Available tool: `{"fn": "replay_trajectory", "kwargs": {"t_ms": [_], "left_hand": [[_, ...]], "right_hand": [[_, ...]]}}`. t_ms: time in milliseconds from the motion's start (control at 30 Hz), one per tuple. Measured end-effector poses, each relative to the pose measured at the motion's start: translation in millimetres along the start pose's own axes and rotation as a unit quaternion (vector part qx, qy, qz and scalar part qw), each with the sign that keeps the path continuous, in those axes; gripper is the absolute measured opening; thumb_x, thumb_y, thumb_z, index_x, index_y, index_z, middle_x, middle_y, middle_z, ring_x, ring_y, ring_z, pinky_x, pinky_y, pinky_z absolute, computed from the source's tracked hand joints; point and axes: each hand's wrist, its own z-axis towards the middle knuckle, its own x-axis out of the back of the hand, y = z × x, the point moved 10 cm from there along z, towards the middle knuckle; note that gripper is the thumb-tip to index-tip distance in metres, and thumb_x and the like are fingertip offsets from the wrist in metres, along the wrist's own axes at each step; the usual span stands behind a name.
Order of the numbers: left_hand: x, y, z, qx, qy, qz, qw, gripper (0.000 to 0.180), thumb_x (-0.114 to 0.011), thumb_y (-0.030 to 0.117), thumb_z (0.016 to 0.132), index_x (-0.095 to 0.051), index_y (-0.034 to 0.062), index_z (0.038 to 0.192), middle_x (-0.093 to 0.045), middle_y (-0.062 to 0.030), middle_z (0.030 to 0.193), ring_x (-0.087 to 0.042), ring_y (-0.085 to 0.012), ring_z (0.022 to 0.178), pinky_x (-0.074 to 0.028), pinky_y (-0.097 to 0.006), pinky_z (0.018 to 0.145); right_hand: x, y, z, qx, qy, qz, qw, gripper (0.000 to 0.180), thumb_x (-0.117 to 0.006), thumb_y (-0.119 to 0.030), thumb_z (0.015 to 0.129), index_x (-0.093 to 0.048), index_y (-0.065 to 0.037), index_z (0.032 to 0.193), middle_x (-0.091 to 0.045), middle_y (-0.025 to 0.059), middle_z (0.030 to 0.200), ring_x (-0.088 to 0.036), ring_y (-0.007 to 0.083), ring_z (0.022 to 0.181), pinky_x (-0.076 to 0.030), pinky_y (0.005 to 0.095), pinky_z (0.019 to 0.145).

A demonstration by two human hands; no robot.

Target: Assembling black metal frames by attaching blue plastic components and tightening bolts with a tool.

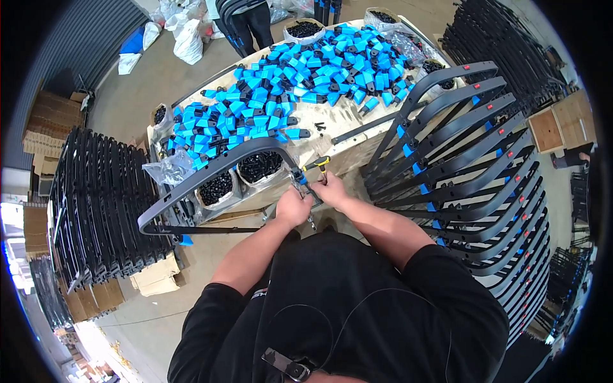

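Note:
My left hand [295, 205] is closed around the near end of a dark curved tube frame [211, 167]. At that end sit a blue piece [302, 180] and silver metal parts, some of them hidden by my fingers. Close on its right, my right hand [331, 193] grips the handle of a yellow-and-black hammer [317, 163], its head up by the frame's end. The frame loops out leftward over the table's near edge. Just beyond it stand two white sacks of small black parts [260, 167], [216, 189].
Blue-and-black plastic pieces [325, 64] are heaped over the table [338, 121]. Similar curved frames [472, 185] stand in a dense row on the right; stacked black frames [105, 204] are at left. Another person [252, 25] stands beyond the table, near white bags [188, 41].

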Motion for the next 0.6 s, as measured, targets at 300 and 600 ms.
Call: {"fn": "replay_trajectory", "kwargs": {"t_ms": [300, 600], "left_hand": [[3.6, -12.8, -5.5, -0.014, 0.028, -0.056, 0.998, 0.037, -0.063, 0.027, 0.087, -0.057, -0.0047, 0.105, -0.070, -0.0291, 0.095, -0.069, -0.0419, 0.091, -0.054, -0.049, 0.084], [86.1, -128.0, -25.9, 0.053, 0.060, -0.343, 0.936, 0.015, -0.069, 0.009, 0.089, -0.057, 0.0052, 0.098, -0.060, -0.0046, 0.077, -0.059, -0.0164, 0.060, -0.048, -0.032, 0.055]], "right_hand": [[6.4, -23.2, -33.1, -0.101, -0.045, 0.046, 0.993, 0.049, -0.076, -0.027, 0.084, -0.059, 0.005, 0.117, -0.070, 0.0151, 0.097, -0.068, 0.0245, 0.090, -0.053, 0.0377, 0.081], [8.6, -93.7, -10.8, 0.119, 0.077, -0.120, 0.983, 0.048, -0.073, -0.021, 0.082, -0.057, -0.017, 0.127, -0.069, 0.0198, 0.089, -0.067, 0.0401, 0.083, -0.053, 0.0481, 0.075]]}}
